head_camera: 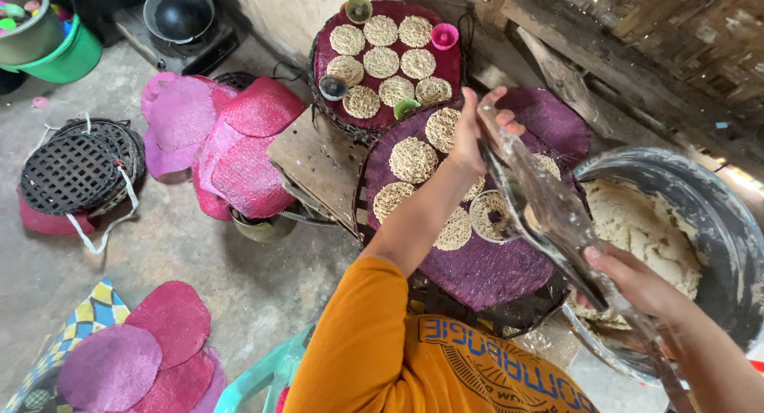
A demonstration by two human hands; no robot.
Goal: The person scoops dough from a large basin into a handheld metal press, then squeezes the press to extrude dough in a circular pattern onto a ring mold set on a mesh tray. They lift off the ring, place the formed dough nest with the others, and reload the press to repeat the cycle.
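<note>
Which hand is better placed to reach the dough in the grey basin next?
Probably the right hand: it is beside the basin, while the left hand is over the purple mat. Both hold a plastic sheet.

8 noodle rounds on far tray, 2 hands, 1 basin

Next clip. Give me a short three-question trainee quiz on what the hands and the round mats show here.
1. True or false: both hands hold the same clear plastic sheet.
2. Which is nearer the basin of dough? A) left hand B) right hand
3. What lies on the purple mat below the sheet?

Key
1. True: each hand grips one end.
2. B
3. Round noodle-like cakes, set side by side.
</note>
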